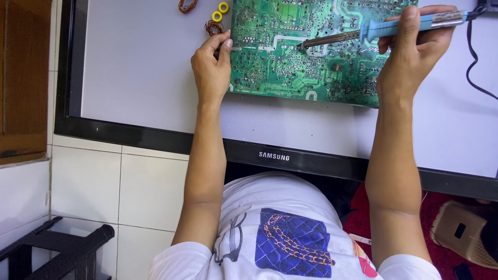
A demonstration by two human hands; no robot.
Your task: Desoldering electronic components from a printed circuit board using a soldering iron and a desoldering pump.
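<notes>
The green printed circuit board is laid solder side up on the pale screen of a black-framed flat monitor. Its left edge is steadied by the left hand, fingers pressed together. A blue-handled soldering iron is gripped by the right hand, fingers curled shut, its tip touching the board.

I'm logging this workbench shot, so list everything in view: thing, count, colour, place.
circuit board: one, green, lying on the screen, top centre
soldering iron: one, blue handle, tip on the board
flat screen: one, pale panel, black frame, lying face up
copper coils: two, brown, top left of board
yellow rings: two, beside the coils
black cable: one, right edge
black rack: one, bottom left
tan stool: one, bottom right
left hand: steadies the board's edge
right hand: grips the iron
</notes>
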